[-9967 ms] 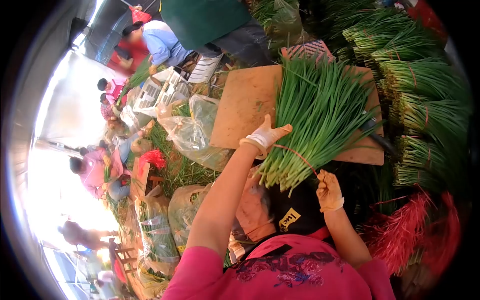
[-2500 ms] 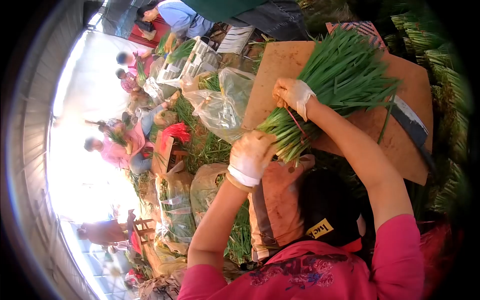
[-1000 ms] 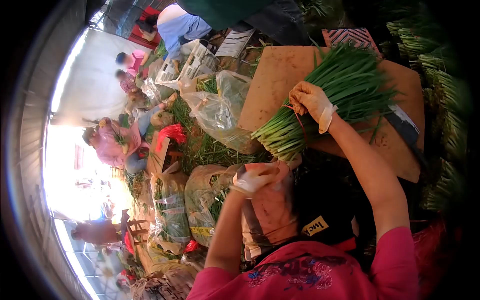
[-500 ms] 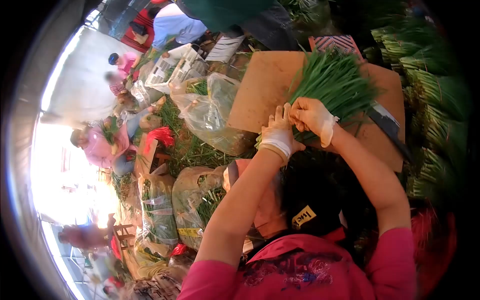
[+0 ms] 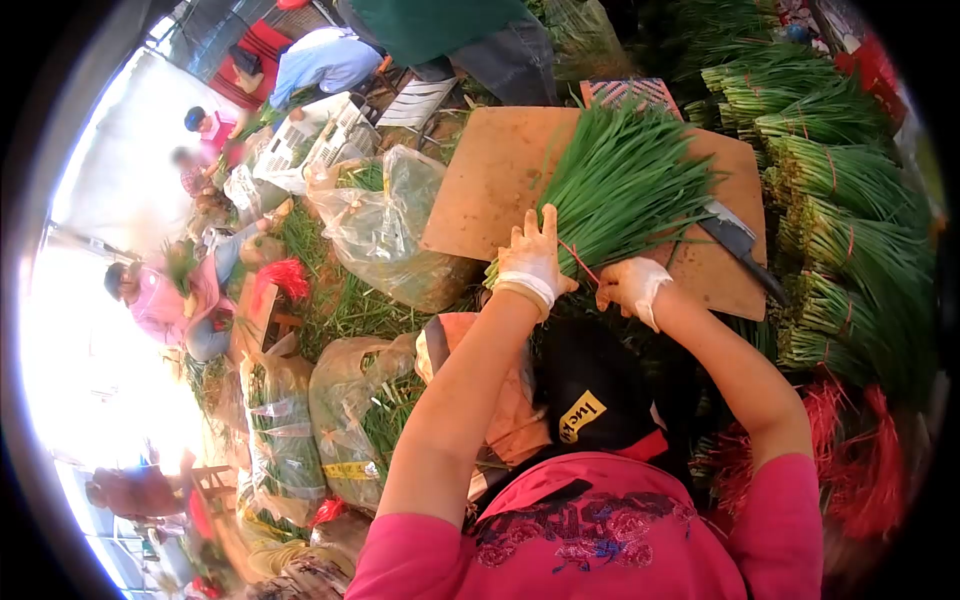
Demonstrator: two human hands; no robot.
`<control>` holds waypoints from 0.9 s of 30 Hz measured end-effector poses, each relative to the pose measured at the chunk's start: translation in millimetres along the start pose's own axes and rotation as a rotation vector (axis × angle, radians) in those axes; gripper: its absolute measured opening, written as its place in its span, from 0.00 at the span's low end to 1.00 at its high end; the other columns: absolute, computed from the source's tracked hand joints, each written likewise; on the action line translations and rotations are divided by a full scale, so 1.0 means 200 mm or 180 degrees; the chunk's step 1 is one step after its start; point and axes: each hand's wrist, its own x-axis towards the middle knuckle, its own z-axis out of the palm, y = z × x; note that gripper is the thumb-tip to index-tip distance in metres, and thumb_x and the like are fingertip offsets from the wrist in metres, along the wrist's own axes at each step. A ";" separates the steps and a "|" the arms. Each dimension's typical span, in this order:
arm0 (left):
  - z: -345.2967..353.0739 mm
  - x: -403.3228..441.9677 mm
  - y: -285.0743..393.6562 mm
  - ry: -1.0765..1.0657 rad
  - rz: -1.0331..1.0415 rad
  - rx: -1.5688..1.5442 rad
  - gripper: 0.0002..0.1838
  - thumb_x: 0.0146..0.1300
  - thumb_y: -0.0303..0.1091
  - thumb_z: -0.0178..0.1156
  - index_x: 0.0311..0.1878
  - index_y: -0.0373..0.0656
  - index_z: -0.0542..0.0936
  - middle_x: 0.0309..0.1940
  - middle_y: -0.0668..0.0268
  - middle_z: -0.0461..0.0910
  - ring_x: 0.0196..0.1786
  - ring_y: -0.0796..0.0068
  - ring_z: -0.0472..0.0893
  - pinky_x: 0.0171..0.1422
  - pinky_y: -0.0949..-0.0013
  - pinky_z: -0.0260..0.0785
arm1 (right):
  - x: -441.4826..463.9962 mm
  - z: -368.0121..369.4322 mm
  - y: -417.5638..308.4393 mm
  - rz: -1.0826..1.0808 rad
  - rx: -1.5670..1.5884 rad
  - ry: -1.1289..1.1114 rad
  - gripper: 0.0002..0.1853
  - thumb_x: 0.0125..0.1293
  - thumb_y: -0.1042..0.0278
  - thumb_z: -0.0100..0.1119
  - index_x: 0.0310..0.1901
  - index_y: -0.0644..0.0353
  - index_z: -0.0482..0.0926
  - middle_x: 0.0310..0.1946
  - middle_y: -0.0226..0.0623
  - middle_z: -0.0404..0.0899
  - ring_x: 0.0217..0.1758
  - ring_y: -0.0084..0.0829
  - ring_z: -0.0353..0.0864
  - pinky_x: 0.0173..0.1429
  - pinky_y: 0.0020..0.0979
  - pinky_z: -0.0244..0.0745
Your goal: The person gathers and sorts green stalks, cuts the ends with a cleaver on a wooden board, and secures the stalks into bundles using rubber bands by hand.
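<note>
Bagged greens crowd the ground on the left: a clear plastic bag (image 5: pixel 390 225) sits just beside the left corner of the brown board (image 5: pixel 490 160), with two fuller sacks (image 5: pixel 280 420) nearer the person and a white crate (image 5: pixel 310 140) farther off. Past the far edge are a woven-patterned seat (image 5: pixel 635 93) and a person in green (image 5: pixel 440 25); tied bundles (image 5: pixel 840 190) stack up beyond the right edge, red strands (image 5: pixel 870 480) hanging below them.

On the board, the loose-leaved green bundle (image 5: pixel 630 180) fans toward the far edge, its stem ends at the near edge. A knife (image 5: pixel 735 240) lies between its leaves and the right edge, handle jutting past the near right corner. The left hand (image 5: pixel 530 258), fingers spread apart, covers much of the stem ends; how firmly it presses cannot be told. The right hand (image 5: pixel 632 285) pinches the end of the red strip (image 5: pixel 577 262) that crosses the bundle.
</note>
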 end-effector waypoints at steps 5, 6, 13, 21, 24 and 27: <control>0.03 -0.18 -0.16 0.0489 0.0538 0.0472 0.63 0.37 0.49 0.76 0.73 0.46 0.45 0.72 0.56 0.49 0.70 0.54 0.59 0.63 0.50 0.65 | 0.09 0.10 0.11 -0.2452 0.0786 0.1811 0.08 0.62 0.65 0.55 0.31 0.57 0.82 0.39 0.37 0.81 0.39 0.29 0.78 0.37 0.29 0.72; 0.04 -0.20 -0.18 0.0414 0.0478 0.0544 0.63 0.38 0.48 0.76 0.73 0.47 0.44 0.73 0.57 0.48 0.70 0.54 0.59 0.63 0.49 0.65 | 0.10 0.12 0.05 -0.2331 0.1670 0.1906 0.08 0.63 0.66 0.55 0.31 0.58 0.81 0.41 0.38 0.81 0.40 0.28 0.77 0.36 0.27 0.71; -0.02 -0.11 -0.38 0.0628 0.0672 0.0659 0.51 0.46 0.32 0.66 0.72 0.47 0.48 0.65 0.57 0.63 0.53 0.56 0.76 0.50 0.57 0.72 | 0.23 0.06 -0.20 -0.1826 0.4469 0.0819 0.09 0.66 0.68 0.52 0.31 0.64 0.76 0.37 0.42 0.82 0.35 0.22 0.77 0.26 0.17 0.57; -0.25 -0.04 -0.29 -0.0179 0.0541 0.0827 0.58 0.41 0.59 0.70 0.72 0.45 0.51 0.73 0.56 0.50 0.75 0.54 0.49 0.73 0.44 0.45 | 0.50 0.14 -0.04 -0.1661 0.4654 0.0703 0.14 0.70 0.57 0.49 0.28 0.55 0.72 0.29 0.32 0.79 0.34 0.21 0.76 0.26 0.19 0.56; -0.27 0.02 -0.24 0.0743 0.0950 0.0642 0.58 0.39 0.60 0.71 0.70 0.42 0.54 0.72 0.56 0.51 0.74 0.52 0.51 0.73 0.45 0.46 | 0.49 0.15 -0.07 -0.1846 0.5009 0.0572 0.14 0.69 0.61 0.49 0.25 0.53 0.68 0.20 0.26 0.69 0.22 0.20 0.66 0.23 0.21 0.54; -0.15 0.10 -0.05 0.0192 0.0778 0.0597 0.57 0.41 0.57 0.71 0.70 0.44 0.52 0.71 0.56 0.53 0.73 0.52 0.54 0.71 0.44 0.49 | 0.48 0.11 -0.14 -0.1194 0.5374 0.0689 0.15 0.68 0.64 0.49 0.21 0.52 0.65 0.15 0.23 0.61 0.15 0.19 0.54 0.20 0.23 0.49</control>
